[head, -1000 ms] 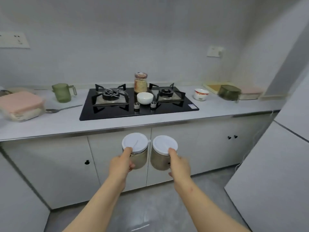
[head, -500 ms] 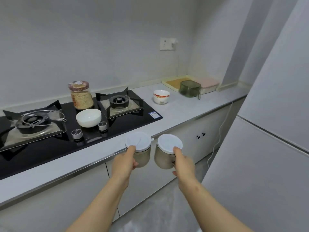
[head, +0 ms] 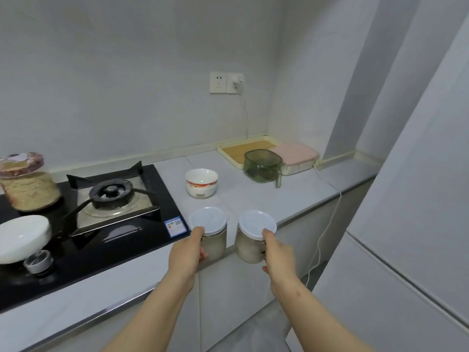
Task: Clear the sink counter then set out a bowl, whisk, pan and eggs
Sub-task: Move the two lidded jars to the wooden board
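My left hand [head: 187, 252] grips a white-lidded storage jar [head: 212, 231], thumb on the lid's near rim. My right hand [head: 278, 252] grips a second white-lidded jar [head: 252, 236] the same way. Both jars hang side by side at the front edge of the grey counter [head: 256, 196], just right of the black gas hob [head: 109, 240]. A white bowl [head: 21, 237] sits on the hob at the far left. A white bowl with a red pattern [head: 201, 182] stands on the counter behind the jars.
A glass jar of grain [head: 26, 184] stands at the hob's back left. A green jug [head: 264, 166], a yellow tray [head: 243, 151] and a pink-lidded box [head: 295, 157] fill the far corner. A white cable [head: 327, 224] hangs over the counter edge; a tall white appliance [head: 416, 224] stands right.
My view has swung right along the counter and come closer. Both hands have carried the two jars toward the counter space right of the hob.
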A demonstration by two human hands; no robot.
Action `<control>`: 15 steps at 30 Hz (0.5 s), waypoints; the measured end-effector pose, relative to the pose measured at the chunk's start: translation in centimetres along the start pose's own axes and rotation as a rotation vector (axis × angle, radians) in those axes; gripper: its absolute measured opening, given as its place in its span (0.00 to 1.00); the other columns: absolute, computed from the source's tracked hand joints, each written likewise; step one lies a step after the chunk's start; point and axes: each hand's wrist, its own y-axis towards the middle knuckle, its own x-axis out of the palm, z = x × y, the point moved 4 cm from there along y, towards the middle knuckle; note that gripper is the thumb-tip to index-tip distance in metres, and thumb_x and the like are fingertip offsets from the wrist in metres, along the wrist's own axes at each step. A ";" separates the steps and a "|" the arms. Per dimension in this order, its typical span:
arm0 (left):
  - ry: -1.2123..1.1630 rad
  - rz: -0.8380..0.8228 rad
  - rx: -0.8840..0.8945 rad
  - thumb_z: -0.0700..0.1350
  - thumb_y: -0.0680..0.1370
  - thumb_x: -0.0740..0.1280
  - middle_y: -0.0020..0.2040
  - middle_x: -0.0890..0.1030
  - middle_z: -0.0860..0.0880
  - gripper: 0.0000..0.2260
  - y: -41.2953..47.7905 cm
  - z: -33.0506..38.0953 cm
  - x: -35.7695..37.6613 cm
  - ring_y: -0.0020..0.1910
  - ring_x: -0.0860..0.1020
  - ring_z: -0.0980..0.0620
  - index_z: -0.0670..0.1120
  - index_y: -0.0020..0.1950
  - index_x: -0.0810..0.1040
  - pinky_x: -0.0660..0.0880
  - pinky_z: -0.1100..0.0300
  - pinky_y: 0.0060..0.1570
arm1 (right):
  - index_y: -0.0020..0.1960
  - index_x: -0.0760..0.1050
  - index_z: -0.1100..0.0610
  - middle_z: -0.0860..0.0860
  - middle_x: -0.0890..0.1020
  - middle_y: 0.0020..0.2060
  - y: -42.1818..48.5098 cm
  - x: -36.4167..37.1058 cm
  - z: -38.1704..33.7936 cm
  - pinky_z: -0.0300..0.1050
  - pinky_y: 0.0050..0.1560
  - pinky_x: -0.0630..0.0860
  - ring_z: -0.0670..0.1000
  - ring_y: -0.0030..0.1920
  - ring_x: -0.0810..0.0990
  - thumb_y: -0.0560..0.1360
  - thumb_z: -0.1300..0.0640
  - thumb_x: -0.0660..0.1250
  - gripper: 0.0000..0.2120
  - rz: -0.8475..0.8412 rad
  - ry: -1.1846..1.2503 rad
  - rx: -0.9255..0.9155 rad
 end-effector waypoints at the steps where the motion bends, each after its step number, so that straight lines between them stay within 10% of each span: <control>1: 0.000 0.001 -0.001 0.49 0.75 0.64 0.16 0.69 0.53 0.18 0.4 0.4 0.9 0.36 0.72 0.44 0.42 0.27 0.71 0.74 0.45 0.57 | 0.33 0.68 0.58 0.52 0.71 0.31 1.0 -0.4 -0.4 0.51 0.48 0.72 0.51 0.37 0.70 0.76 0.46 0.60 0.19 -0.004 -0.007 -0.003; 15: -0.024 -0.003 0.026 0.47 0.76 0.63 0.20 0.66 0.51 0.15 14.2 5.4 13.2 0.30 0.67 0.47 0.44 0.30 0.66 0.71 0.54 0.46 | 0.38 0.72 0.63 0.53 0.74 0.36 19.4 1.2 -5.6 0.52 0.51 0.74 0.51 0.39 0.71 0.76 0.45 0.60 0.20 -0.046 -0.044 0.013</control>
